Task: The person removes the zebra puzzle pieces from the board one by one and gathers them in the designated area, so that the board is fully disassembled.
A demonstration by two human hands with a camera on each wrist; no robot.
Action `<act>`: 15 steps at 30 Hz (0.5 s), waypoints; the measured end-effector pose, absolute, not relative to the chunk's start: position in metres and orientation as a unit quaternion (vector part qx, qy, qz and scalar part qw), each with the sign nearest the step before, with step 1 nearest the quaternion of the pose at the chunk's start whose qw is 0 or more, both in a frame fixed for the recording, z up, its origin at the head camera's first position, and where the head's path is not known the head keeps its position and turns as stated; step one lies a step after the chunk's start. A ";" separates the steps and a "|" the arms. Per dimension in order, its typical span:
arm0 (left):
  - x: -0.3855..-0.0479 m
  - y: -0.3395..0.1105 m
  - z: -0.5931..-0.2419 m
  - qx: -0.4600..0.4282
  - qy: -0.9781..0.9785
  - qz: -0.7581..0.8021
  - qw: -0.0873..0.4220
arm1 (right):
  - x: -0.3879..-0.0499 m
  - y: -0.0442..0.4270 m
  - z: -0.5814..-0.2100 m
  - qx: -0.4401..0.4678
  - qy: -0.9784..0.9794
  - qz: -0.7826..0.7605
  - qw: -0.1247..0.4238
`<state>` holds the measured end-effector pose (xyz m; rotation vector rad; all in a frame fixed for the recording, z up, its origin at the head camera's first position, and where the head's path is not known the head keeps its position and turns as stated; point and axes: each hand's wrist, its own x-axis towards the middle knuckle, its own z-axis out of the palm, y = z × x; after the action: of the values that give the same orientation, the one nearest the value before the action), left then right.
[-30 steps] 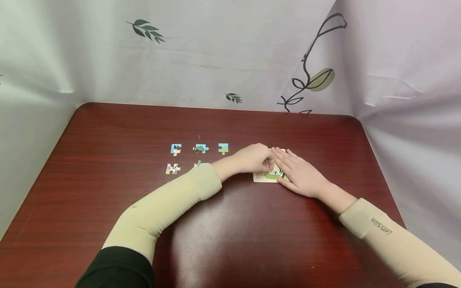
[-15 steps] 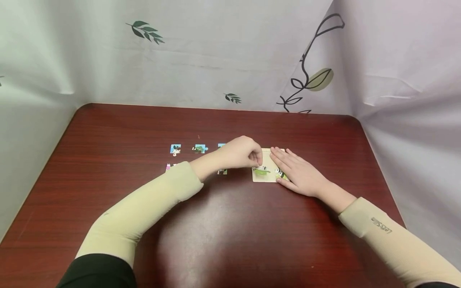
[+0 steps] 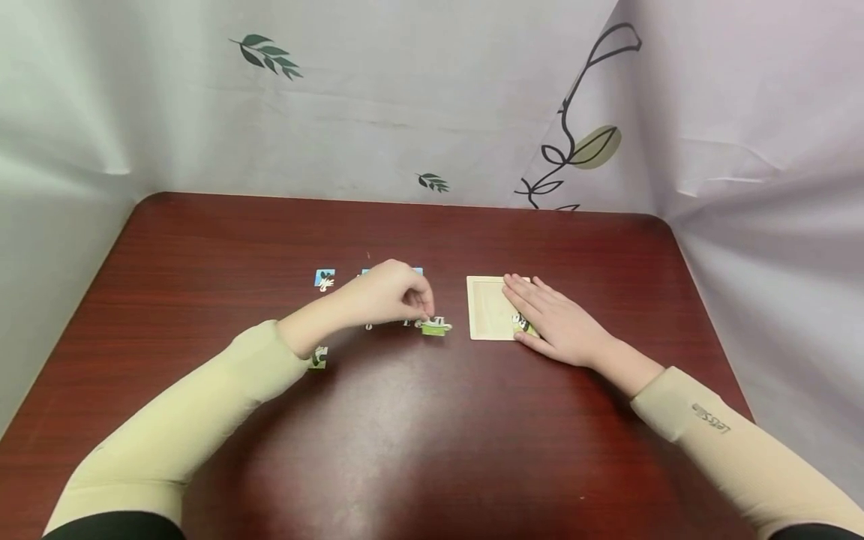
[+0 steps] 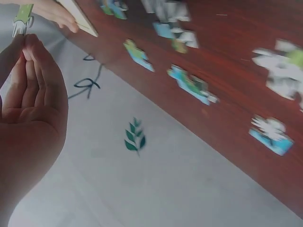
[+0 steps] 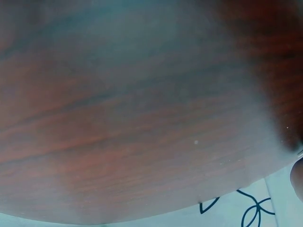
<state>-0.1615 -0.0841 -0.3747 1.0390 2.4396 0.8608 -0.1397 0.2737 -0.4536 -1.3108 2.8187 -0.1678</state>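
Observation:
My left hand (image 3: pixel 388 294) pinches a jigsaw piece (image 3: pixel 433 328) by its edge, thumb against fingers. The piece is green and white, held left of the pale puzzle tray (image 3: pixel 490 309). In the left wrist view the same piece (image 4: pixel 22 20) sticks out of the fingertips. With fingers outstretched, my right hand (image 3: pixel 560 321) rests on the tray's right side. A panda-patterned jigsaw piece (image 3: pixel 523 324) lies in the tray, partly under that hand. The right wrist view shows mostly tabletop, with only a bit of skin at its right edge.
Several loose jigsaw pieces lie on the dark red table (image 3: pixel 432 435), left of the tray. One shows a blue corner (image 3: pixel 325 279), another dark and green patches (image 3: pixel 319 358). My left hand and sleeve hide some of them. A pale patterned curtain (image 3: pixel 378 105) borders the table.
My left hand has moved left from beside my right hand, lifting the green and white jigsaw piece out over the table. More of the bare tray shows. My right hand has stayed put.

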 end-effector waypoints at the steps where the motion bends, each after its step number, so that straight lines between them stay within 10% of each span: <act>1: -0.160 -0.090 -0.376 0.363 0.863 0.304 0.178 | -0.140 0.274 -0.454 -0.421 0.905 -0.054 0.014; 15: -0.137 -0.149 -0.392 0.317 0.870 0.307 0.218 | -0.140 0.274 -0.455 -0.417 0.907 -0.055 0.021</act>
<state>-0.1367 -0.1489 -0.3924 0.8788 2.4098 0.8492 -0.1400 0.2744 -0.4548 -1.2938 2.8118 -0.1713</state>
